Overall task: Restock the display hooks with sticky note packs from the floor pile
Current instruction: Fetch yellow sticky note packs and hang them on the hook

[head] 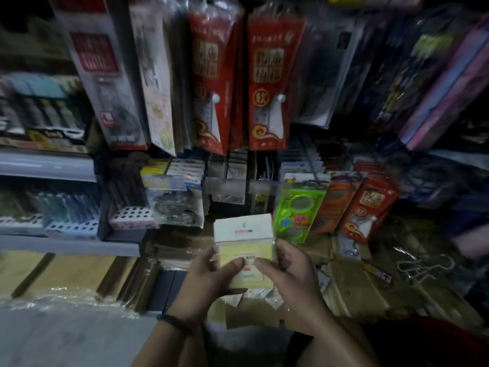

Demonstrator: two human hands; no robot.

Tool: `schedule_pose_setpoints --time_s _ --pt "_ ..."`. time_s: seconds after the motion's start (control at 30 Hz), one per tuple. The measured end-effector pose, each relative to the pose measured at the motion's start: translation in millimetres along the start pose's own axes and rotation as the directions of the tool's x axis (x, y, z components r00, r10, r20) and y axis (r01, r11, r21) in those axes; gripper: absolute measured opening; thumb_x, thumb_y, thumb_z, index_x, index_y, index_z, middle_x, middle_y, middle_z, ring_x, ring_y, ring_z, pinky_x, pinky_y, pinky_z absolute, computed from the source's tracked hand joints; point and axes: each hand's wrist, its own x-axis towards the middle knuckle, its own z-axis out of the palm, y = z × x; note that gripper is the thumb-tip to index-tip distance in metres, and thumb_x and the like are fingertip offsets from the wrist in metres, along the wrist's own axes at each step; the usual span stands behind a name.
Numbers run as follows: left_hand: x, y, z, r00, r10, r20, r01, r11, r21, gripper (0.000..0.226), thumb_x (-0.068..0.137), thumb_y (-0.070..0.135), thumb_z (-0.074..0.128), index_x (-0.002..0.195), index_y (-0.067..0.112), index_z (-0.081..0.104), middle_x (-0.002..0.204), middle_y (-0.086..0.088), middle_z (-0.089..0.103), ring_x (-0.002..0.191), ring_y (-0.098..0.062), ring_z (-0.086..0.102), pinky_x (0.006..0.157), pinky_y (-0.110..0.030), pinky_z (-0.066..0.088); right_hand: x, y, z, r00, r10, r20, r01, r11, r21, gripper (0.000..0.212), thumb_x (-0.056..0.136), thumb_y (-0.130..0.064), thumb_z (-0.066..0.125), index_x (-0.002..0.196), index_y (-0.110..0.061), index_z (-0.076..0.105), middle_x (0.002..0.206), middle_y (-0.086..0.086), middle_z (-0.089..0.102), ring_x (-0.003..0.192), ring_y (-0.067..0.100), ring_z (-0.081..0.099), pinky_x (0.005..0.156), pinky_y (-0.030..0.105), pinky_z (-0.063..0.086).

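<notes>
A: On the display wall straight ahead, what fills the most space?

B: Hanging goods, all blurred. Two long red packs (211,75) hang side by side at the centre, with grey and dark packs crowding them on both sides. To the left run grey shelves (47,165) carrying rows of small boxed goods.

A: And lower down?

B: A floor pile (357,287) of flattened cardboard and plastic-wrapped stock spreads along the base of the wall. Above it, display hooks (225,170) stick out of the wall with small carded items on them.

A: Where are the hands?

B: Low in the middle, in front of the pile. The left hand (203,282) and the right hand (288,271) both grip the sticky note packs (246,250), each with its thumb laid on the front and its fingers curled round a side. The packs are held up off the pile, below the hooks, white header on top and yellow pad beneath.

A: Anything close by?

B: A bright green pack (296,215) leans just right of the held packs, beside an orange one and a small red one. Loose wire hooks (423,266) lie on the cardboard at the right. A dark bracelet (174,321) circles the left wrist.
</notes>
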Motion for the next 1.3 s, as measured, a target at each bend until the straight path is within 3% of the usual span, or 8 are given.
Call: schedule_pose_setpoints --time_s 0.17,0.33,0.47,0.77,0.9,1.1,1.23,1.3 --pt "-31 65 31 0.975 0.221 -0.01 -0.218 0.966 0.137 0.048 0.081 0.012 0.091 0.123 0.012 0.067 0.108 -0.011 0.082 0.096 -0.035 0.08 0.073 -0.056 0.066 -15 -72 -18 0.981 -0.19 -0.037 0.189 0.981 -0.035 0.029 0.096 -0.009 0.079 0.122 -0.021 0.074 0.114 -0.009 0.081 0.109 0.012 0.076 0.099 0.048 0.061" --pt "-57 128 57 0.933 0.359 0.026 -0.359 0.925 0.126 0.04 0.086 0.02 0.084 0.121 0.01 0.067 0.109 -0.016 0.08 0.087 -0.036 0.079 0.063 -0.046 0.064 -24 -143 -43 0.933 -0.343 -0.105 0.339 0.939 -0.056 0.031 0.096 -0.006 0.078 0.113 -0.03 0.068 0.104 -0.017 0.081 0.097 -0.001 0.075 0.082 0.023 0.062" --pt "-72 184 81 0.875 0.484 0.028 -0.484 0.868 0.11 0.039 0.082 0.015 0.08 0.118 0.009 0.066 0.105 -0.007 0.083 0.087 -0.022 0.08 0.055 -0.029 0.061 -26 -198 -54 0.848 -0.47 -0.246 0.477 0.878 -0.037 0.065 0.093 -0.009 0.082 0.141 -0.041 0.05 0.106 -0.006 0.079 0.096 0.006 0.078 0.076 0.031 0.065" --pt "-93 301 101 0.723 0.686 0.086 -0.681 0.685 0.259 0.037 0.086 0.02 0.083 0.119 0.018 0.065 0.108 0.001 0.082 0.095 -0.021 0.081 0.069 -0.037 0.066 -14 -307 -78 0.76 -0.62 -0.196 0.633 0.774 0.005 0.042 0.096 -0.001 0.076 0.13 -0.026 0.075 0.108 -0.005 0.083 0.092 0.017 0.081 0.08 0.049 0.068" --pt "-93 346 94 0.584 0.811 0.039 -0.771 0.54 0.338 0.027 0.09 0.027 0.077 0.116 0.02 0.072 0.106 0.005 0.082 0.094 -0.017 0.081 0.069 -0.032 0.066 4 -360 -78 0.734 -0.65 -0.198 0.678 0.722 0.14 0.041 0.095 0.007 0.073 0.127 -0.018 0.076 0.103 -0.01 0.083 0.095 0.012 0.08 0.076 0.028 0.065" --pt "-87 401 71 0.332 0.941 -0.064 -0.786 0.314 0.533 0.027 0.091 0.028 0.081 0.117 0.028 0.073 0.105 0.01 0.081 0.092 -0.014 0.079 0.067 -0.04 0.067 46 -422 -67 0.615 -0.749 -0.247 0.785 0.61 0.105 0.041 0.095 0.004 0.075 0.129 -0.019 0.077 0.108 -0.012 0.08 0.104 0.008 0.078 0.086 0.032 0.066" --pt "-84 427 61 0.164 0.974 -0.155 -0.752 0.225 0.619 0.035 0.09 0.024 0.082 0.119 0.016 0.064 0.112 -0.001 0.074 0.088 -0.004 0.071 0.063 -0.014 0.059 70 -450 -55 0.497 -0.81 -0.312 0.865 0.489 0.108 0.04 0.096 0.004 0.074 0.127 -0.022 0.076 0.121 -0.01 0.076 0.11 0.005 0.075 0.091 0.025 0.063" --pt "-83 436 57 0.1 0.979 -0.178 -0.737 0.193 0.648 0.04 0.089 0.027 0.083 0.121 0.021 0.059 0.112 0.001 0.072 0.092 -0.007 0.071 0.073 -0.029 0.064 83 -459 -51 0.458 -0.827 -0.327 0.885 0.461 0.072 0.04 0.097 0.002 0.074 0.128 -0.023 0.076 0.126 -0.004 0.075 0.112 0.008 0.075 0.094 0.03 0.063"
